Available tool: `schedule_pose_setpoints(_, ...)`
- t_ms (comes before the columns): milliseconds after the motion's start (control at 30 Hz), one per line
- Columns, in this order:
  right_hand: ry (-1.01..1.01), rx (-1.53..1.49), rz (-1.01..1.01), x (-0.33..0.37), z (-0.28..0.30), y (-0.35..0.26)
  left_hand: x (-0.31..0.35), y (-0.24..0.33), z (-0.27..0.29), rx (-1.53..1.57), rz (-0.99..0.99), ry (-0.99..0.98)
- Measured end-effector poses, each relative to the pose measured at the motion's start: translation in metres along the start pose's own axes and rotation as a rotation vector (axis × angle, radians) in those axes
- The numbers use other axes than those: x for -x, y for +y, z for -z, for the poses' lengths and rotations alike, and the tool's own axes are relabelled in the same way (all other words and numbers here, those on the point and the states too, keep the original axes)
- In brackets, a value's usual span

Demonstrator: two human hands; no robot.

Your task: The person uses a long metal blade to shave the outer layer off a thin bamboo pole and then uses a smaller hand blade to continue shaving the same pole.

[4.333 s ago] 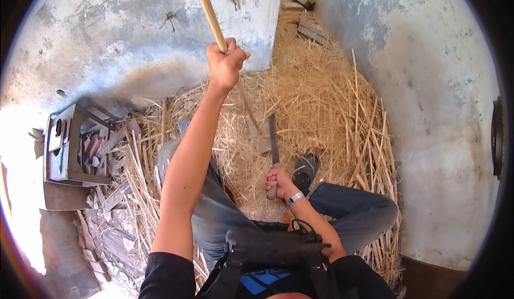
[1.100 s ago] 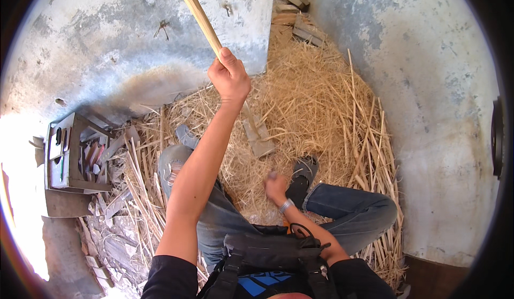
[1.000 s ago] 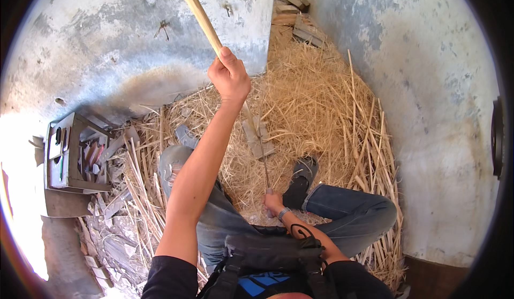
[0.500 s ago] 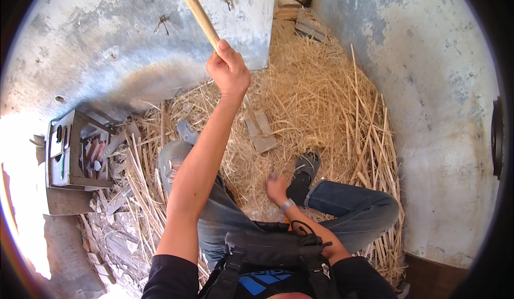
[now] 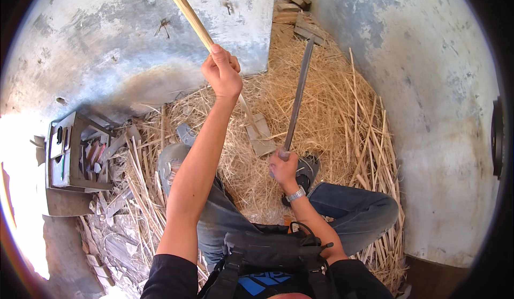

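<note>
My left hand (image 5: 221, 74) is wrapped round a long pale wooden pole (image 5: 184, 10). The pole slants up to the far left, and its thin lower end comes down at a flat greyish block (image 5: 262, 146) on the straw. In my right hand (image 5: 284, 165), closed round its handle end, is a long knife (image 5: 299, 95) with a narrow dark blade. The blade points up and away, to the right of the pole and apart from it. My right fingers are slightly blurred.
Loose shavings and straw (image 5: 321, 101) cover the floor between my bent legs. Long split strips (image 5: 377, 149) lie along the right wall. A small wooden stool (image 5: 69, 149) holding odds and ends stands at the left. Bricks and wood pieces (image 5: 292, 4) are piled in the far corner.
My right hand has risen and moved slightly right, and the knife's blade now shows clearly, pointing upward. My left hand and the pole have shifted a little to the left.
</note>
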State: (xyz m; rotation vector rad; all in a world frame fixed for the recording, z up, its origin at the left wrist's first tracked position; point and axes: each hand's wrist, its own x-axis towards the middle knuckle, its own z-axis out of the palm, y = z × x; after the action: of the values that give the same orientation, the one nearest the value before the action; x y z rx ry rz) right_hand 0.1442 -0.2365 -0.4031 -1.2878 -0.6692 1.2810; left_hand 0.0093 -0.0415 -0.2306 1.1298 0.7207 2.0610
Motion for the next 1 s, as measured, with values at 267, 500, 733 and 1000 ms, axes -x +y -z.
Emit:
schedule_pose_setpoints(267, 0.072, 0.160, -0.484, 0.042, 0.028, 0.093, -0.026, 0.011, 0.040, 0.110, 0.206, -0.417)
schedule_pose_setpoints(500, 0.094, 0.090, -0.535, 0.043, 0.024, 0.098, -0.016, 0.003, 0.038, -0.318, 0.213, -0.501)
schedule_pose_setpoints(733, 0.039, 0.215, -0.415, 0.043, 0.015, 0.067, -0.040, 0.035, 0.023, -0.310, 0.048, -0.533)
schedule_pose_setpoints(1000, -0.034, 0.153, -0.272, 0.035, 0.019, 0.017, -0.117, 0.133, -0.050, -0.176, -0.130, -0.527)
